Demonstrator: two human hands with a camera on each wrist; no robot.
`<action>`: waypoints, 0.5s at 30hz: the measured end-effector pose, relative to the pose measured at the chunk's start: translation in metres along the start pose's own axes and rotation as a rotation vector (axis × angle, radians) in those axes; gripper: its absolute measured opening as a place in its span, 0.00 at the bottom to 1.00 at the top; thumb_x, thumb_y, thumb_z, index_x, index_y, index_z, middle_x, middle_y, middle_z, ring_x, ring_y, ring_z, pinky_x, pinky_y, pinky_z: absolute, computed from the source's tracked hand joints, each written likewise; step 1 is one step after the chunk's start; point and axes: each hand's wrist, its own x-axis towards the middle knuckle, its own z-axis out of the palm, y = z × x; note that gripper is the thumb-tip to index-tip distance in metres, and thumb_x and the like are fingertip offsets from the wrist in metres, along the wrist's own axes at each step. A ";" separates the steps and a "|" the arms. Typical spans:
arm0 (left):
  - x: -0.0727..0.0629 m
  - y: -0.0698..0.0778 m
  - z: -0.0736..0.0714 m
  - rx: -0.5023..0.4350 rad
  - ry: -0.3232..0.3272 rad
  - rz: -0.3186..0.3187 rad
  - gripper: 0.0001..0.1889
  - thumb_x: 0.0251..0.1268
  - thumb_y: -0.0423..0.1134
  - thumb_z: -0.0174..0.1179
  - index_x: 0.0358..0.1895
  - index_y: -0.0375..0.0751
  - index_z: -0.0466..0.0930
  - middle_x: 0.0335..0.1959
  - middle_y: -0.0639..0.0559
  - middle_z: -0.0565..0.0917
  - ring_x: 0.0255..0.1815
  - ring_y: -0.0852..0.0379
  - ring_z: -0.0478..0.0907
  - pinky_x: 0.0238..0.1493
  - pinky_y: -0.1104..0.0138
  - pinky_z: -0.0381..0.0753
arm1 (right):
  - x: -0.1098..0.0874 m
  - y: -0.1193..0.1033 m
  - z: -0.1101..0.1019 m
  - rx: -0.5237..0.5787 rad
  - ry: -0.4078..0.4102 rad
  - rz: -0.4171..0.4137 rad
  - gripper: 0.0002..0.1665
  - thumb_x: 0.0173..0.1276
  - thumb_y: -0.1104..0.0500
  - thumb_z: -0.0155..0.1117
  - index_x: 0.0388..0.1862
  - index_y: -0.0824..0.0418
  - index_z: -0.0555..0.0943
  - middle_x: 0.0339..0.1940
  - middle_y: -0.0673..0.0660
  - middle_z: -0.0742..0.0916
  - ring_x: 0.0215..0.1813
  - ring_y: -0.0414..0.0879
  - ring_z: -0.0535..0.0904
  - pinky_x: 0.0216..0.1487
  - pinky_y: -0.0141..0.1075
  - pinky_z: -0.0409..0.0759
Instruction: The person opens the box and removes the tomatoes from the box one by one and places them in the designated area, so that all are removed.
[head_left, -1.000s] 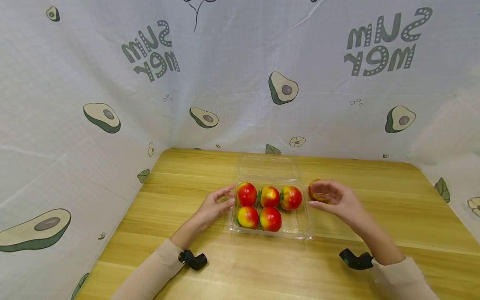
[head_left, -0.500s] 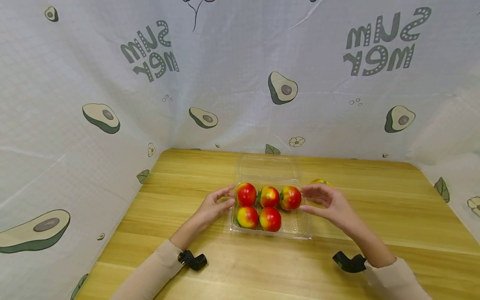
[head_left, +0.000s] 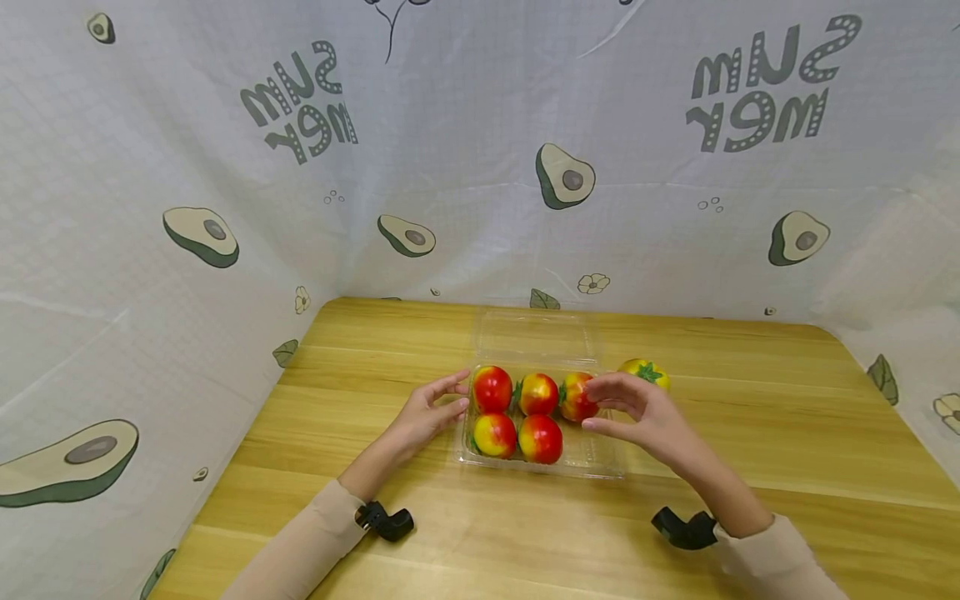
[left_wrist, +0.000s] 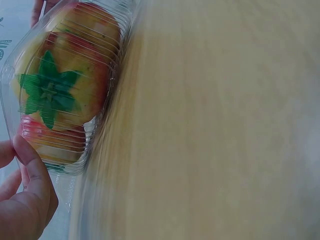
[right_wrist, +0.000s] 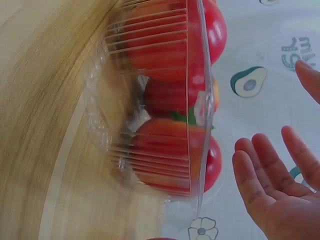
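Observation:
Several red-and-yellow toy fruits with green star-shaped leaves, tomato-like (head_left: 540,438), sit in a clear plastic clamshell box (head_left: 592,467). Its lid (head_left: 536,333) lies back, away from me. My left hand (head_left: 420,417) is at the box's left side; in the left wrist view its fingertips (left_wrist: 22,145) touch the rim. My right hand (head_left: 652,417) holds nothing and hovers over the right part of the box, fingers relaxed and apart. In the head view its fingertips overlap the back right fruit (head_left: 576,397); the right wrist view shows the palm (right_wrist: 295,215) beyond the rim.
One more fruit (head_left: 645,372), leaf facing me, stands on the wooden table (head_left: 495,533) just right of the box, behind my right hand. A white curtain printed with avocados (head_left: 480,183) hangs behind and beside the table. Black wrist cameras (head_left: 386,522) jut from both sleeves.
My right hand has moved left, from in front of the loose fruit to over the box's right side. The loose fruit now shows its leaf. The left hand and box keep their places.

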 end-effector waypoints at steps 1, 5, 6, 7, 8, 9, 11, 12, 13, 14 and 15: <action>0.000 0.000 0.000 0.002 0.000 -0.002 0.28 0.72 0.31 0.60 0.73 0.40 0.67 0.58 0.38 0.72 0.35 0.61 0.76 0.40 0.75 0.81 | 0.000 0.000 0.001 0.004 -0.003 -0.001 0.26 0.59 0.68 0.75 0.54 0.75 0.77 0.52 0.70 0.82 0.53 0.58 0.80 0.55 0.33 0.81; 0.000 0.000 0.001 0.002 0.005 -0.006 0.28 0.71 0.30 0.60 0.73 0.40 0.67 0.58 0.38 0.72 0.35 0.61 0.77 0.39 0.76 0.80 | 0.001 -0.002 0.007 0.015 -0.011 -0.015 0.25 0.59 0.69 0.75 0.54 0.75 0.77 0.51 0.70 0.82 0.51 0.56 0.81 0.54 0.32 0.81; 0.000 0.000 0.001 0.001 0.006 -0.006 0.28 0.71 0.30 0.60 0.73 0.40 0.67 0.58 0.38 0.72 0.35 0.61 0.77 0.40 0.76 0.81 | 0.001 -0.002 0.008 0.020 -0.013 -0.019 0.25 0.59 0.69 0.75 0.54 0.75 0.77 0.51 0.70 0.82 0.51 0.55 0.81 0.54 0.32 0.81; 0.000 0.001 0.001 -0.002 0.008 -0.006 0.28 0.71 0.30 0.60 0.73 0.40 0.67 0.58 0.38 0.72 0.35 0.61 0.77 0.40 0.76 0.81 | 0.002 -0.001 0.009 0.024 -0.017 -0.023 0.25 0.59 0.69 0.75 0.54 0.75 0.77 0.51 0.70 0.82 0.51 0.54 0.81 0.54 0.32 0.81; 0.000 0.001 0.001 -0.003 0.007 -0.005 0.28 0.71 0.30 0.60 0.73 0.39 0.67 0.58 0.38 0.72 0.36 0.61 0.76 0.40 0.75 0.81 | 0.002 -0.002 0.010 0.030 -0.022 -0.026 0.25 0.60 0.69 0.74 0.54 0.76 0.77 0.51 0.71 0.82 0.51 0.54 0.81 0.54 0.32 0.81; -0.001 0.001 0.001 -0.005 0.007 -0.005 0.28 0.71 0.30 0.60 0.73 0.40 0.67 0.58 0.38 0.72 0.35 0.61 0.76 0.41 0.75 0.81 | 0.002 -0.002 0.011 0.037 -0.025 -0.026 0.25 0.59 0.70 0.74 0.54 0.76 0.77 0.51 0.71 0.82 0.51 0.54 0.81 0.54 0.32 0.81; -0.001 0.001 0.001 -0.007 0.008 -0.004 0.28 0.71 0.30 0.60 0.73 0.40 0.67 0.58 0.38 0.72 0.35 0.61 0.76 0.41 0.75 0.81 | 0.002 -0.002 0.013 0.045 -0.034 -0.024 0.25 0.60 0.70 0.74 0.54 0.77 0.76 0.52 0.72 0.81 0.52 0.54 0.81 0.55 0.33 0.81; -0.001 0.002 0.001 -0.006 0.007 -0.004 0.28 0.71 0.30 0.60 0.73 0.39 0.67 0.58 0.37 0.72 0.35 0.61 0.76 0.42 0.75 0.81 | 0.002 -0.001 0.014 0.047 -0.038 -0.022 0.26 0.60 0.70 0.74 0.54 0.77 0.76 0.52 0.72 0.81 0.52 0.54 0.81 0.55 0.33 0.81; 0.000 0.002 0.001 -0.006 0.007 -0.003 0.28 0.71 0.30 0.60 0.73 0.39 0.67 0.58 0.37 0.72 0.35 0.61 0.75 0.42 0.75 0.81 | 0.003 -0.001 0.015 0.048 -0.042 -0.018 0.26 0.60 0.70 0.74 0.55 0.77 0.76 0.52 0.72 0.81 0.52 0.55 0.81 0.55 0.34 0.81; 0.000 0.002 0.001 -0.005 0.006 -0.003 0.28 0.71 0.30 0.60 0.73 0.40 0.67 0.58 0.37 0.72 0.35 0.61 0.75 0.42 0.75 0.81 | 0.003 -0.001 0.016 0.047 -0.043 -0.013 0.26 0.60 0.69 0.74 0.55 0.77 0.76 0.52 0.72 0.81 0.52 0.56 0.81 0.55 0.34 0.81; 0.000 0.002 0.001 -0.004 0.006 -0.004 0.28 0.71 0.30 0.60 0.73 0.40 0.67 0.58 0.38 0.72 0.35 0.61 0.75 0.42 0.75 0.81 | 0.003 -0.001 0.017 0.043 -0.044 -0.008 0.26 0.60 0.69 0.74 0.55 0.77 0.76 0.52 0.72 0.81 0.52 0.56 0.81 0.56 0.35 0.81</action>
